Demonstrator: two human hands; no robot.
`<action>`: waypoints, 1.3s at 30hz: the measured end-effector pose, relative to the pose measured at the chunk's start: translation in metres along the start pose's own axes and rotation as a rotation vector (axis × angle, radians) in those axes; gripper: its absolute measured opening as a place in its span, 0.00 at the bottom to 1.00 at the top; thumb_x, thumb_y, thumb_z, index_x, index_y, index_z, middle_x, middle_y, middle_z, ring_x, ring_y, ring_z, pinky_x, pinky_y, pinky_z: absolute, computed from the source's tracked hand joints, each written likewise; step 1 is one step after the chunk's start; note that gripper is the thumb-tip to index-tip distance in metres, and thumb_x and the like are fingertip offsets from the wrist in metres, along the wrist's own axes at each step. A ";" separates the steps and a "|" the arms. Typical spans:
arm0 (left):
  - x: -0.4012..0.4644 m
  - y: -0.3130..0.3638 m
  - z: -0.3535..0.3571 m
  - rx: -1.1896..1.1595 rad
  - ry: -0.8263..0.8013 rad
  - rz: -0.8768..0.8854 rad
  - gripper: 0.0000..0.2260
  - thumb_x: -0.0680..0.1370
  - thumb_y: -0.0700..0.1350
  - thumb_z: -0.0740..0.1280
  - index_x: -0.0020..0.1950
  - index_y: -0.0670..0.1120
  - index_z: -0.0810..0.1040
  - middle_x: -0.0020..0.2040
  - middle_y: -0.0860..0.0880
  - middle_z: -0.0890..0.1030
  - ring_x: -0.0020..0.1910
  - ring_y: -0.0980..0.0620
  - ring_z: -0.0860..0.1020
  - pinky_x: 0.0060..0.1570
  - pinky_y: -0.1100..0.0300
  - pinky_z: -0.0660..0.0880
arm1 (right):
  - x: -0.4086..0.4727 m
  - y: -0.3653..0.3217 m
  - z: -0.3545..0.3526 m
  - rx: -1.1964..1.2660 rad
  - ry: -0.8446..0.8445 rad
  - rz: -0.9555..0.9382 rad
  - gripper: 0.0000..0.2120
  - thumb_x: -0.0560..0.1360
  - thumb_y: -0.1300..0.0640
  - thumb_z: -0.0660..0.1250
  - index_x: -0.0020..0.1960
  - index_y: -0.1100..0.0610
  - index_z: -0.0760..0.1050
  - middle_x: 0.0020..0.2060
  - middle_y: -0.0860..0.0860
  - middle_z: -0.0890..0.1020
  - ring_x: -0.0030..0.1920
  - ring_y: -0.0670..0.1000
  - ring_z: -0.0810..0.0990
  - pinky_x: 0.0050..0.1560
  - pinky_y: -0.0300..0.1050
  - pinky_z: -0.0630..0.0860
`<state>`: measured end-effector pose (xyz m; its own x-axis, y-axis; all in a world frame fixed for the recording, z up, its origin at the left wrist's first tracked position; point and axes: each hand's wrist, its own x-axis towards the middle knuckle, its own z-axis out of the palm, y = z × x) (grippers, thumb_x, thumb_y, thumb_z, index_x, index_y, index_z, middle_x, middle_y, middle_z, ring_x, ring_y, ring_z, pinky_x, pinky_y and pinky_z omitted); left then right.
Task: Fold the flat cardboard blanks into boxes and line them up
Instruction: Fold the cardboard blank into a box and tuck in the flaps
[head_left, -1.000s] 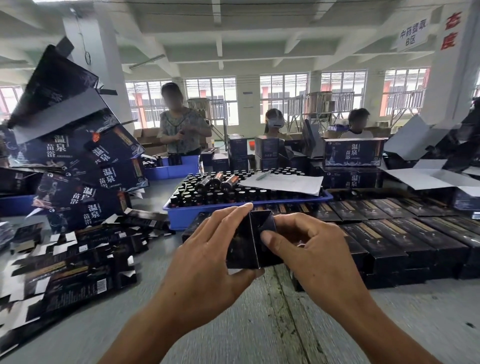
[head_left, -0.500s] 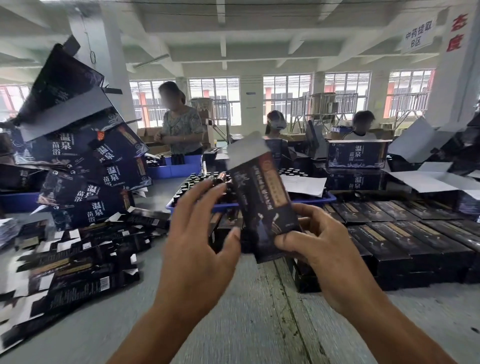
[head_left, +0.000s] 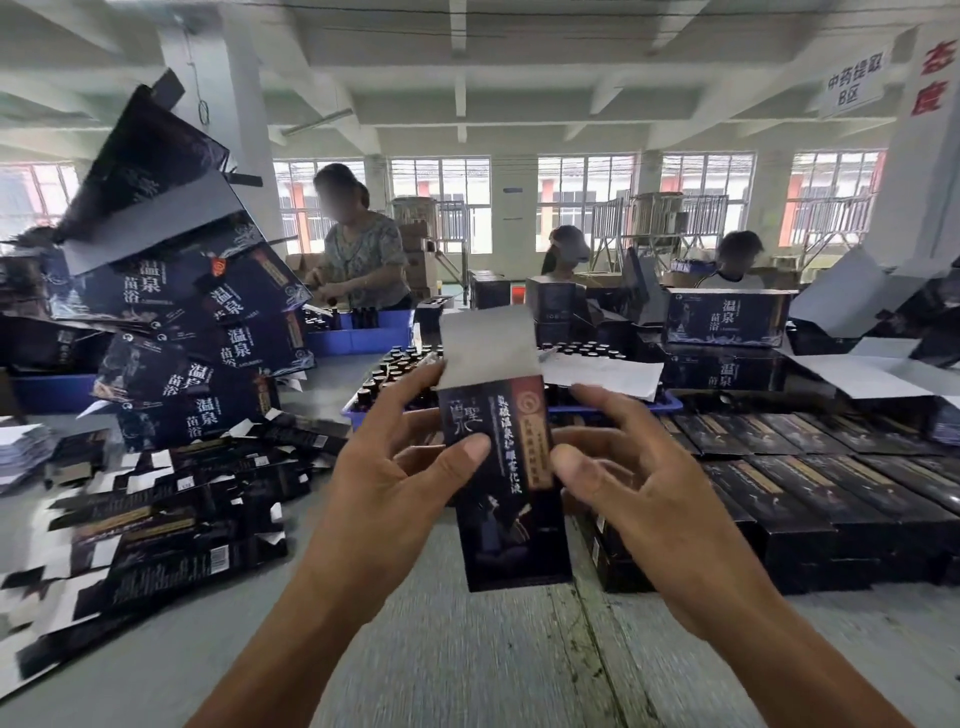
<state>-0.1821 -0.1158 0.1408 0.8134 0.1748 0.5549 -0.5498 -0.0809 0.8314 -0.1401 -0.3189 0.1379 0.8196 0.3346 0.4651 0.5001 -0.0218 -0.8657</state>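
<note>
Cardboard, dark blue and printed, is pinched between both hands at the centre of the view: the left hand (head_left: 400, 467) has its thumb pressed on the front face and fingers curled behind the upper left edge, while the right hand (head_left: 631, 486) clamps the right edge between thumb and fingers. This box (head_left: 496, 457) is held in the air above the grey table (head_left: 467, 665), upright, its long axis running from 6 to 12 o'clock with a slight lean. Its white top flap (head_left: 485, 340) stands open at 12 o'clock; the bottom end points at 6 o'clock, and whether that end is closed I cannot tell.

Outward at 3 o'clock, rows of finished boxes (head_left: 810, 493) lie lined up side by side. At 9 o'clock a heap of flat blanks (head_left: 156, 514) waits. Judging from this, many boxes are done, this one appears formed but not yet closed at the top, and plenty of blanks remain to fold.
</note>
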 end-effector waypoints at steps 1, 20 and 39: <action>-0.001 -0.001 0.001 0.022 -0.032 0.013 0.23 0.70 0.48 0.74 0.61 0.70 0.77 0.54 0.55 0.84 0.51 0.53 0.84 0.43 0.61 0.82 | 0.000 -0.002 -0.002 0.021 0.025 -0.050 0.21 0.71 0.41 0.70 0.61 0.24 0.70 0.53 0.32 0.82 0.53 0.32 0.80 0.41 0.22 0.74; -0.005 -0.001 0.004 0.182 -0.255 0.015 0.13 0.75 0.52 0.70 0.59 0.65 0.79 0.55 0.55 0.84 0.52 0.52 0.84 0.48 0.62 0.81 | -0.002 -0.005 -0.014 0.035 -0.007 -0.156 0.13 0.74 0.46 0.66 0.56 0.38 0.82 0.59 0.31 0.79 0.60 0.35 0.79 0.52 0.28 0.76; -0.006 0.003 0.002 0.301 -0.265 0.034 0.17 0.74 0.58 0.69 0.63 0.66 0.77 0.58 0.61 0.83 0.56 0.58 0.82 0.49 0.73 0.76 | -0.003 -0.005 -0.009 0.127 0.081 -0.134 0.10 0.74 0.50 0.69 0.54 0.41 0.84 0.47 0.45 0.87 0.50 0.44 0.85 0.46 0.28 0.77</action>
<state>-0.1881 -0.1193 0.1406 0.8380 -0.0893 0.5384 -0.5293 -0.3733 0.7619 -0.1427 -0.3279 0.1422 0.7702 0.2495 0.5869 0.5716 0.1383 -0.8088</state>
